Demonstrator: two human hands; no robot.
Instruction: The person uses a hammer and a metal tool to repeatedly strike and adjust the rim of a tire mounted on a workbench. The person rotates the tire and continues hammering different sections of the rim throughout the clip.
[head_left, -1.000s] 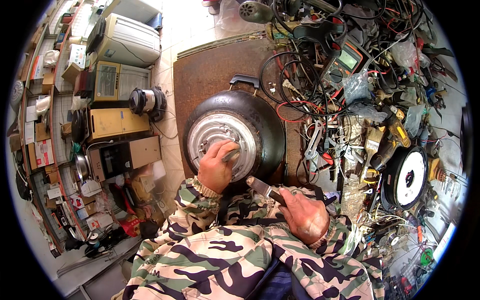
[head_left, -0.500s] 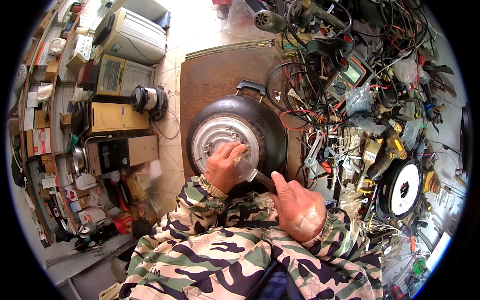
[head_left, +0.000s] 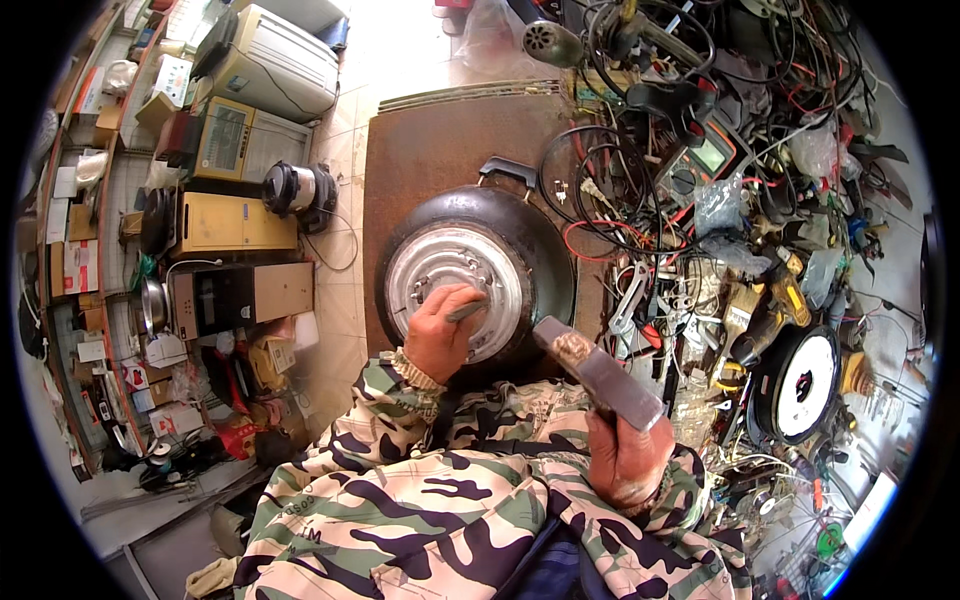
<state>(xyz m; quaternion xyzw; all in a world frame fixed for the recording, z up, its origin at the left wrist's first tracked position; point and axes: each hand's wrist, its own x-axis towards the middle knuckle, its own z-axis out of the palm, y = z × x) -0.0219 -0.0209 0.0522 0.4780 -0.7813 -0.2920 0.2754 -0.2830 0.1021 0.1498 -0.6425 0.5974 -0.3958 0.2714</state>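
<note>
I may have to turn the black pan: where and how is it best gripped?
Probably by its black handle, from the far side: the bar stands out from the pan, leaving a gap for fingers. The left hand is over the silver ringed face.

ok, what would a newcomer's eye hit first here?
Likely the hammer in the right hand, below and right of centre. Next, mid-picture, the round black pan with its silver ringed disc, where the left hand holds a short dark piece. Then the heap of tools and cables along the right.
</note>
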